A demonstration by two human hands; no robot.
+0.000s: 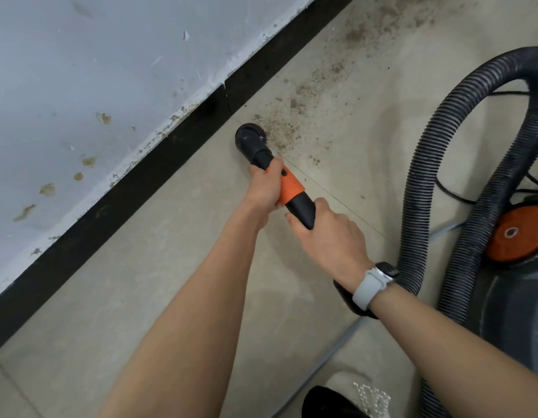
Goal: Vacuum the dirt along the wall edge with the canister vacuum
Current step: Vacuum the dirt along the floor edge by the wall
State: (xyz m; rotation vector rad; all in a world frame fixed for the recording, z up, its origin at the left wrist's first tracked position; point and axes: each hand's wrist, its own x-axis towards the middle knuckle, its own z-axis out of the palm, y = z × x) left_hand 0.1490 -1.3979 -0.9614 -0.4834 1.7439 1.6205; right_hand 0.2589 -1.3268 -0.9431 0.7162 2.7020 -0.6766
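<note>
1. Nearest me: my shoe point(346, 399) at the bottom edge, then both forearms reaching out and down toward the wall; I am bent low so the nozzle can work at floor level.
2. Left hand point(266, 185) grips the wand point(291, 188) up front, fingers wrapped over its orange collar. That forward hold steers the tip.
3. Right hand point(328, 233) clasps the black rear section just behind, fingers curled under it, watch point(373, 285) on the wrist. I read this hand as giving the push and the angle.
4. Round brush head point(251, 140) sits on the floor point(159, 267), close beside the black baseboard point(159, 164), at the near end of the dirt point(294, 116). The brush just touches the first crumbs.
5. Dirt runs away from me in a brown scatter along the wall edge, thicker patches farther up. Most is not yet collected, I judge.
6. Ribbed hose point(442, 164) loops wide on my right to the canister point(515, 285); the slack loop leaves room to advance.
7. Wall point(80, 86) above the baseboard carries brown spatters, outside this job.
</note>
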